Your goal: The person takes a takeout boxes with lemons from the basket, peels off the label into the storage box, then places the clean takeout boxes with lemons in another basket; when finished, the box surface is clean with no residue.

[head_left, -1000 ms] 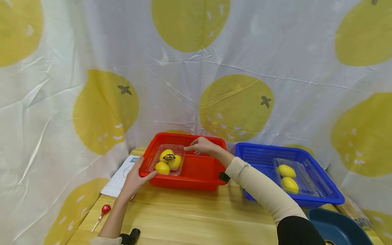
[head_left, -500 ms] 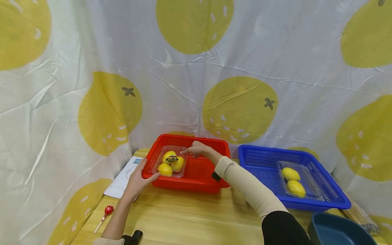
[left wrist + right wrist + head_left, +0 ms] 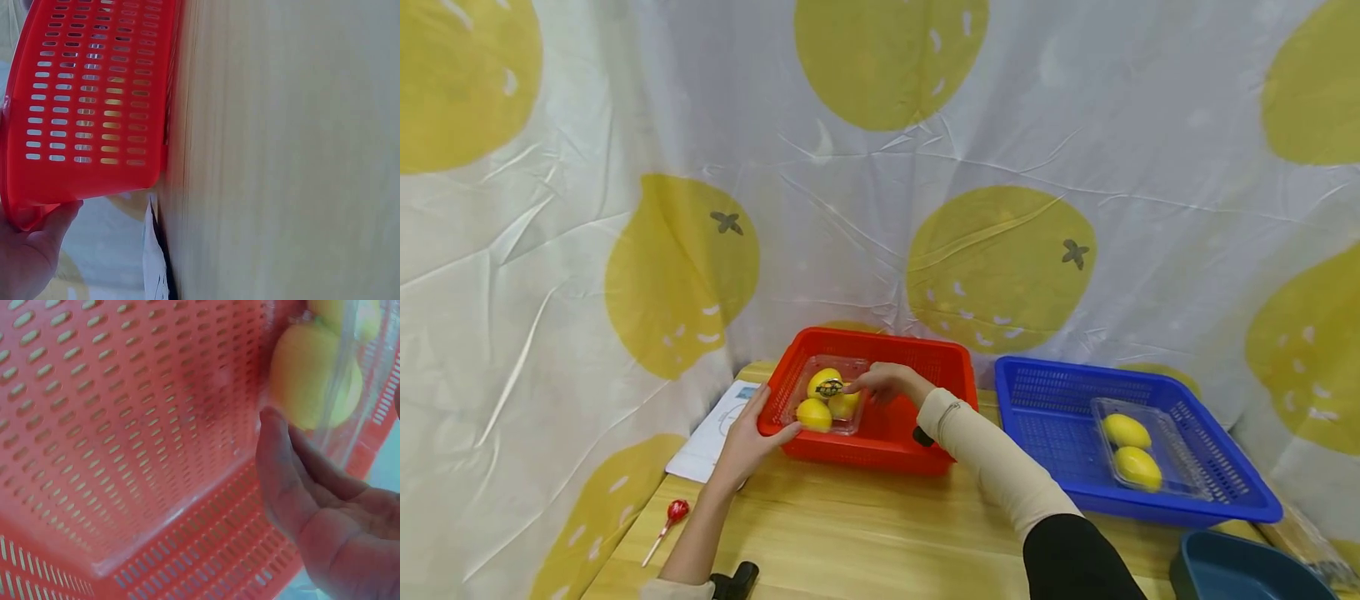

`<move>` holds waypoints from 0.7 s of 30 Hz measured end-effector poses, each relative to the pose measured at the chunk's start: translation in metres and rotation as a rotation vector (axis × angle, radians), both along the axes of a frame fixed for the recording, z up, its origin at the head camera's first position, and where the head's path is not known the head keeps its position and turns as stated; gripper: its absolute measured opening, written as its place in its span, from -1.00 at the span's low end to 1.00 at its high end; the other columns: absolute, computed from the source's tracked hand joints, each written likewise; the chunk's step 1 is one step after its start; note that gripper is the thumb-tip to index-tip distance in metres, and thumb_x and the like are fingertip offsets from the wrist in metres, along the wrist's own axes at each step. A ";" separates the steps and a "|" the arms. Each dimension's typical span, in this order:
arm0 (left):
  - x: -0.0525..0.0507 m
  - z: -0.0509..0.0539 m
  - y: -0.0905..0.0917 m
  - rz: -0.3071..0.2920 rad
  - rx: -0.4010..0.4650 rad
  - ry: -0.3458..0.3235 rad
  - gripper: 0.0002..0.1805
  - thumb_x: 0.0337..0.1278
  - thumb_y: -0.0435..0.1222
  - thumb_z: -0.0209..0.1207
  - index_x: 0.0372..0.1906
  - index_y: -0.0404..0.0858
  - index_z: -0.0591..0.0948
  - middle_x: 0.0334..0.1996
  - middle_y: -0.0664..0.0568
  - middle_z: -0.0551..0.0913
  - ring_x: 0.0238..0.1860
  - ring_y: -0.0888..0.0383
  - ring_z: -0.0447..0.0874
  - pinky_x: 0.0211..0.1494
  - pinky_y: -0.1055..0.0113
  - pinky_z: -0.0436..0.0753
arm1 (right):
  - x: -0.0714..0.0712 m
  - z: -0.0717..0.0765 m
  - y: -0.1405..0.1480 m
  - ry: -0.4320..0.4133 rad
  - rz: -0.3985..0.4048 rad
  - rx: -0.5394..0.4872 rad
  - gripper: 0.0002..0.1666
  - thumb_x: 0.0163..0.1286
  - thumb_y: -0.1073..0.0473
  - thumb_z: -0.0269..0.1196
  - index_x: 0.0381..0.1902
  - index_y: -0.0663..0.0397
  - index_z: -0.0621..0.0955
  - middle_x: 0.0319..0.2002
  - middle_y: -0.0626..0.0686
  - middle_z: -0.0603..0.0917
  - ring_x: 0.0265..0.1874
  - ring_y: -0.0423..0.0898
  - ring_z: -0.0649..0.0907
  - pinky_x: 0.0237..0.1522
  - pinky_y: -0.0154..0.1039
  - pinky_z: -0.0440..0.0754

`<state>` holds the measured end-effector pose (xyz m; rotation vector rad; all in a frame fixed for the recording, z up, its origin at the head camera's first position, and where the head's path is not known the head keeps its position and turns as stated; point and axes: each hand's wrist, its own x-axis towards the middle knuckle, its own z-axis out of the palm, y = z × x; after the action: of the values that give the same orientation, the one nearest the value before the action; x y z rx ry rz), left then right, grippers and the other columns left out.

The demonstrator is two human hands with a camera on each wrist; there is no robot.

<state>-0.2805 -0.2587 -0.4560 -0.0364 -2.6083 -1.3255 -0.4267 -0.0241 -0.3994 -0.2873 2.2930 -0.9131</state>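
A red plastic basket [image 3: 917,450] stands on the table, with a clear plastic fruit box [image 3: 847,427] at its left side. Several lemons [image 3: 813,414] show through the box, which bears a dark label. My left hand [image 3: 748,442] grips the basket's front left corner, thumb along the front rim and fingers on the left side. In the left wrist view, part of that hand [image 3: 37,256] lies under the rim. My right hand [image 3: 887,382] reaches into the basket and pinches the box's right edge, index finger over the lid. The right wrist view shows fingertips [image 3: 273,419] against the box's side.
To the right, a blue basket [image 3: 1037,450] holds another clear plastic box [image 3: 1183,479] with two lemons [image 3: 1138,468]. A dark teal tub [image 3: 1247,575] is in front of it. A lollipop [image 3: 677,510] and a white printed sheet [image 3: 700,450] lie at the left. A lemon-print curtain [image 3: 850,233] hangs behind.
My right hand has moved along the fruit box's right edge, from its back corner toward the front. My left hand has stayed on the basket's corner. The view has shifted slightly.
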 end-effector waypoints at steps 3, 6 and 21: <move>-0.001 -0.001 0.000 0.003 -0.015 0.012 0.05 0.08 0.04 0.31 0.52 -0.34 0.06 0.55 -0.19 0.01 0.49 -0.24 0.09 0.40 -0.18 0.36 | 0.000 -0.004 -0.003 -0.033 -0.019 -0.007 -0.46 0.20 -0.11 0.36 -0.13 0.19 0.47 -0.26 0.06 0.50 -0.31 -0.03 0.54 0.04 -0.13 0.66; -0.001 -0.002 0.000 0.009 -0.016 0.012 0.05 0.07 0.05 0.32 0.52 -0.34 0.07 0.55 -0.18 0.02 0.49 -0.24 0.09 0.41 -0.18 0.34 | -0.001 -0.006 -0.003 -0.075 -0.062 -0.062 -0.19 0.20 -0.09 0.36 0.23 0.30 0.38 0.13 0.15 0.51 0.02 0.10 0.61 0.21 0.00 0.59; -0.001 -0.003 0.000 0.014 -0.004 0.012 0.04 0.06 0.03 0.33 0.52 -0.34 0.08 0.56 -0.16 0.02 0.52 -0.21 0.05 0.46 -0.19 0.25 | -0.004 0.002 0.003 -0.176 -0.184 -0.222 -0.16 0.27 -0.12 0.32 0.32 0.28 0.33 0.06 0.27 0.55 -0.28 0.05 0.71 -0.01 -0.07 0.71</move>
<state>-0.2819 -0.2583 -0.4591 -0.0269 -2.5963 -1.3115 -0.4303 -0.0215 -0.3978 -0.0856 2.0835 -1.2399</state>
